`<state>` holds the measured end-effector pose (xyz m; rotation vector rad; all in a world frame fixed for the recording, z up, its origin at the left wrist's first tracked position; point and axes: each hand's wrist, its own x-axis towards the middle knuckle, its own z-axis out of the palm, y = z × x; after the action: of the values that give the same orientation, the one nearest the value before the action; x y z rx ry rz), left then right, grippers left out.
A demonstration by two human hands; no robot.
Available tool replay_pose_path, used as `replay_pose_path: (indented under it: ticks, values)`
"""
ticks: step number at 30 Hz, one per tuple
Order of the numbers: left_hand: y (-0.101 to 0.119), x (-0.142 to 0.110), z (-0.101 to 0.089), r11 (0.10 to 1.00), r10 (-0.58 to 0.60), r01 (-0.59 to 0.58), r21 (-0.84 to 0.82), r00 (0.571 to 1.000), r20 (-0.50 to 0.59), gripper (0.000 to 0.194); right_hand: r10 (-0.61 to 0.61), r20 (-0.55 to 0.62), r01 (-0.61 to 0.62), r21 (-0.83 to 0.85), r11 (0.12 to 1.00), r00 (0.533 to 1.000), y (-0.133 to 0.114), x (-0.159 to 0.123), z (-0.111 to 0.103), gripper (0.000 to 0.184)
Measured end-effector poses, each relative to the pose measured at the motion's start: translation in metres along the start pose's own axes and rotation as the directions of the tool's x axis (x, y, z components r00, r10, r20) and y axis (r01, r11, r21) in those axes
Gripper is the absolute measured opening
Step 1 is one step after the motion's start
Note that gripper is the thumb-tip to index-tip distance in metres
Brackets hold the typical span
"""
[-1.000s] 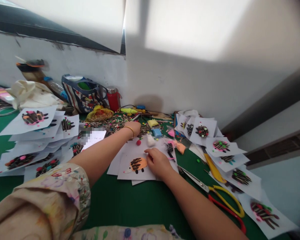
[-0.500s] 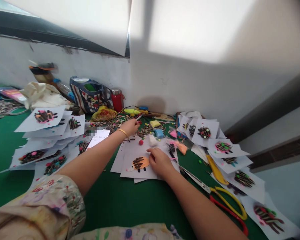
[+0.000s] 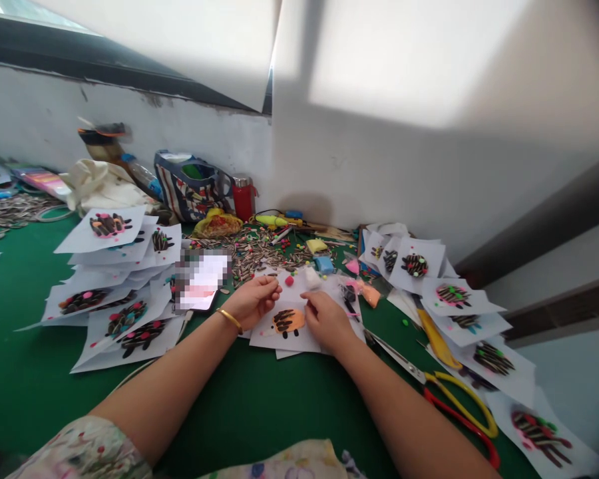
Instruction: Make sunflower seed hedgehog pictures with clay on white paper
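Observation:
My left hand [image 3: 253,303], wearing a gold bangle at the wrist, hovers over the left part of a white paper sheet [image 3: 259,342]. Its thumb and fingertips are pinched together; whatever is between them is too small to make out. On the sheet is a hedgehog picture [image 3: 288,322] with an orange clay body, striped seeds stuck on its back and dark feet. My right hand [image 3: 328,322] rests on the sheet's right side, index finger stretched towards the picture, other fingers partly hidden. A red clay ball [image 3: 289,281] and a white clay lump [image 3: 311,277] lie just beyond.
Loose seeds [image 3: 252,249] spread behind the sheet. Finished pictures are stacked at left [image 3: 100,229] and right [image 3: 422,263]. Scissors [image 3: 424,376] with red and yellow handles lie by my right forearm. A phone [image 3: 204,279], a red flask [image 3: 243,199] and a bag [image 3: 187,189] stand left.
My left hand has come back from the seed pile to above the paper, fingertips pinched. My right hand stays on the sheet. The view has turned slightly left.

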<state>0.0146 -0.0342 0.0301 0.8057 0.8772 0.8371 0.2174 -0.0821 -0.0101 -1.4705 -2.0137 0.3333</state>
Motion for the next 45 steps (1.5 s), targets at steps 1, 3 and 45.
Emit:
replay_pose_path:
  ticks: [1, 3, 45]
  values:
    - [-0.001, 0.001, -0.001, 1.000, -0.009, 0.009, -0.024, 1.000, -0.001, 0.016, -0.011, -0.005, 0.011, 0.000, 1.000, 1.000, -0.001, 0.000, -0.001, 0.033]
    - [-0.003, 0.003, -0.002, 0.998, -0.028, 0.027, -0.062, 1.000, -0.002, 0.015, -0.031, -0.014, 0.031, 0.007, 0.999, 0.999, -0.003, 0.002, -0.001, 0.032]
    - [-0.016, 0.008, -0.016, 0.504, 0.307, -0.252, 0.826, 0.946, 0.102, 0.025, -0.020, 0.152, -0.003, 0.155, 0.988, 0.988, -0.002, 0.005, -0.013, 0.014]
